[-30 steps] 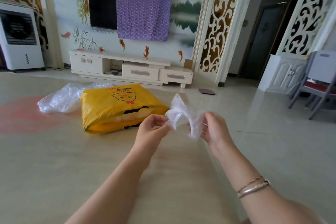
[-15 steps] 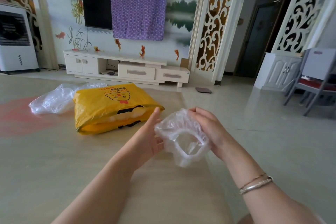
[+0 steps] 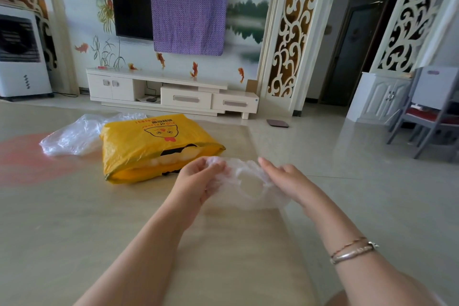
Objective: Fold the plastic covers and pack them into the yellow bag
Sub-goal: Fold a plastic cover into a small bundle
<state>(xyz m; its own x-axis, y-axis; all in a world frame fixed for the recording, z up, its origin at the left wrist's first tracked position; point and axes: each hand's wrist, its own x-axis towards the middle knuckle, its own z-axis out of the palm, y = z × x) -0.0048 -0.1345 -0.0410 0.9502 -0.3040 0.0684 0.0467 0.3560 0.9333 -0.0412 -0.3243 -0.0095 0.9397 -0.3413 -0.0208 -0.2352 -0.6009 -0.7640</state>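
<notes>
Both hands are spread on one cover (image 3: 250,185): left hand (image 3: 198,181) pinches its edge, right hand (image 3: 285,181) lies flat. Halves should be aligned before creasing; bag (image 3: 149,141) lies far left.

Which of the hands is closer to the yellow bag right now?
Left. The left hand sits just beside the yellow bag, gripping the plastic cover; the right hand is farther right.

Printed lettering is seen on the upper face of the yellow bag (image 3: 149,143), upside down to the camera: the Latin words "FULL OF FLAVOR" can be made out, beneath a line of red Chinese characters too small to be read.
</notes>
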